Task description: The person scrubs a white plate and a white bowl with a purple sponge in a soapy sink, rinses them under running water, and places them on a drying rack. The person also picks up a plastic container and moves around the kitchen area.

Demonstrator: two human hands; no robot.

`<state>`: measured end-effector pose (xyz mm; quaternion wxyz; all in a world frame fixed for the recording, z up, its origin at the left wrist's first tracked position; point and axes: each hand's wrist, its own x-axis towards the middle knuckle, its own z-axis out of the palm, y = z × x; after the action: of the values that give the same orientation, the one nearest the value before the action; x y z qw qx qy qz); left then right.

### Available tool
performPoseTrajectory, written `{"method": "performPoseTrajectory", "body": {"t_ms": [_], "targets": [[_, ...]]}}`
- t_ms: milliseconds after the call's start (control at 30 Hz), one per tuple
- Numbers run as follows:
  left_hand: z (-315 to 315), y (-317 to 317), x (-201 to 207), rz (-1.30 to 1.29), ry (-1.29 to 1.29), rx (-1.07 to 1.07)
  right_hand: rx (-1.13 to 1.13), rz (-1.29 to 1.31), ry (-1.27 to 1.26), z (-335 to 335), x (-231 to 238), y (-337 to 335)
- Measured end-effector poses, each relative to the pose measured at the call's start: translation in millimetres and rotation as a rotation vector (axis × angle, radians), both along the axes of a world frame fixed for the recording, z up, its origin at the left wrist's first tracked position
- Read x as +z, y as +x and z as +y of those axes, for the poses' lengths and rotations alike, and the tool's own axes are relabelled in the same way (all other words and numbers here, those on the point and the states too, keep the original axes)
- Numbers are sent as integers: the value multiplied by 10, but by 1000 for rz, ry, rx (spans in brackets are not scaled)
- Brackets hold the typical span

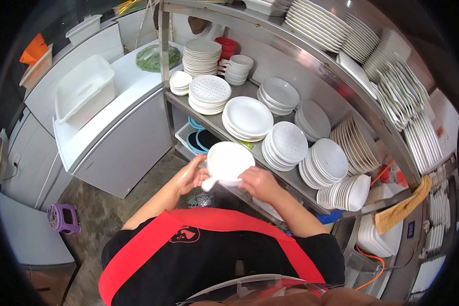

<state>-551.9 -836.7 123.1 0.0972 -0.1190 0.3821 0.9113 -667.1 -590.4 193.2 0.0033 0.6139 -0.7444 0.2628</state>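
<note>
In front of my chest is a white bowl point(230, 159) with a short stubby handle, its inside turned up toward me. My right hand point(260, 183) grips its right rim, fingers curled over the edge. On the other side my left hand point(189, 176) holds it near the handle, thumb up along the rim. The handle points down toward me, and the undersides of the fingers are partly hidden. Just beyond the bowl, a metal shelf bears a stack of round white plates point(248, 116). Similar handled bowls point(238, 69) are stacked farther back.
More plate stacks point(285, 144) line the shelf to the right, with others on the upper shelf point(319, 23). At left stands a white chest freezer point(122, 148) bearing a white tub point(84, 92) and bagged greens point(157, 57). A purple stool point(64, 218) is on the floor.
</note>
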Motion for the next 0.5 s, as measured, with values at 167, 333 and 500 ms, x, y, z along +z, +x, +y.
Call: {"method": "performPoseTrajectory", "body": {"t_ms": [167,333,500], "targets": [[-474,131,-100,-176,-236,368,-113,98,-127,-328,207,-1015],[-957,51,-325,-303,-144,584,-290,164,-84,-781,255,-2385],[-1266,-299,-432,-362,-112,719,-428,257,-73,-1412,39,-3794]]}}
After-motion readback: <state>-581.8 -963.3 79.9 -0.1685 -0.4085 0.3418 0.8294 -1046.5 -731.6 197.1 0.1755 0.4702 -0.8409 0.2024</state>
